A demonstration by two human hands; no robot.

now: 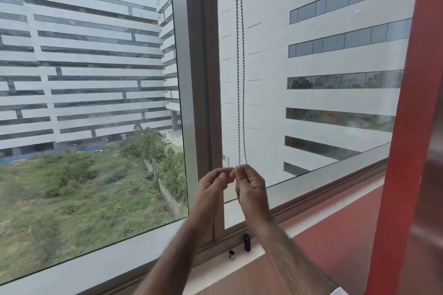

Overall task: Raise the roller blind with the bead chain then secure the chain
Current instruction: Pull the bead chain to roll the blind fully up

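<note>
Bead chain [241, 79]: two strands, hanging before window. Right hand [251, 187] pinches it low down; left hand [211, 187] curled alongside, grip unclear.

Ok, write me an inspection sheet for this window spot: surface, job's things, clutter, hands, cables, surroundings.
Surface: white sill below the window, carrying two small items.
Job's things: bead chain hangs in two strands in front of the right pane; roller blind not in view.
Clutter: black cylinder standing upright and a small fitting, both on the sill, apart.
Hands: right hand pinches the bead chain low down; left hand is curled right beside it, hold unclear.
Cables: nothing seen.
Surroundings: brown window frame, red column at right, white buildings outside.
</note>
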